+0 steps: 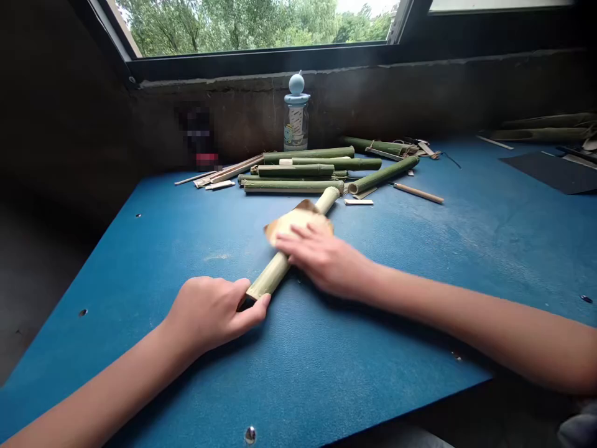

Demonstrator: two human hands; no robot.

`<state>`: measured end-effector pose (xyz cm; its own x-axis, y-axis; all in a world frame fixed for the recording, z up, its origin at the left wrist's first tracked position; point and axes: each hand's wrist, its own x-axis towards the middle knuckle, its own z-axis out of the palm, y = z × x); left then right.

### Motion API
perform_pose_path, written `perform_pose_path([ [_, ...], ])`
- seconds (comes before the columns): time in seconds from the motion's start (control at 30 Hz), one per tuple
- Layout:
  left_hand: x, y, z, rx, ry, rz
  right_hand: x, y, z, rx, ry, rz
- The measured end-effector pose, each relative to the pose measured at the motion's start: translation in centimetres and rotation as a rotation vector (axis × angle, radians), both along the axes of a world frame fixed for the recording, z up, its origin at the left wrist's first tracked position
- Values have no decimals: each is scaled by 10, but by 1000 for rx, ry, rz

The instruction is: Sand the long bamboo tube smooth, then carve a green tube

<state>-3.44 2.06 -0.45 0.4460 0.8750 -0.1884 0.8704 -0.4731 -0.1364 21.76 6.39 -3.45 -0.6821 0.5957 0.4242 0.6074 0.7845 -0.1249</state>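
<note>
A pale, peeled bamboo piece (pixel 270 277) lies slantwise on the blue table, its far end pointing toward the window. At its near end, my left hand (pixel 217 311) is closed, thumb and fingers gripping the rim. My right hand (pixel 329 261) presses a sheet of sandpaper (pixel 296 223) over the middle of the bamboo. The sheet is cream on top with a brown curled edge, and it bends across the bamboo. My right fingers lie over it, slightly blurred, and its underside is mostly hidden.
Several green bamboo pieces (pixel 293 186) lie beyond my hands, with thin strips (pixel 220 185) at their left. A wooden-handled tool (pixel 418 193) rests to the right. A clear bottle with a blue lid (pixel 296 118) stands by the wall. A dark sheet (pixel 553 172) lies far right.
</note>
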Motion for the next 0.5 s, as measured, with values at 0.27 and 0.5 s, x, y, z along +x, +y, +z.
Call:
perform_pose_path([
  [0.27,-4,-15,-3,415,-3,-168,-5,4,2,-156,47,89],
  [0.5,-11,0,-12,339,-6,-243,39,59,-11,-180,254,1],
])
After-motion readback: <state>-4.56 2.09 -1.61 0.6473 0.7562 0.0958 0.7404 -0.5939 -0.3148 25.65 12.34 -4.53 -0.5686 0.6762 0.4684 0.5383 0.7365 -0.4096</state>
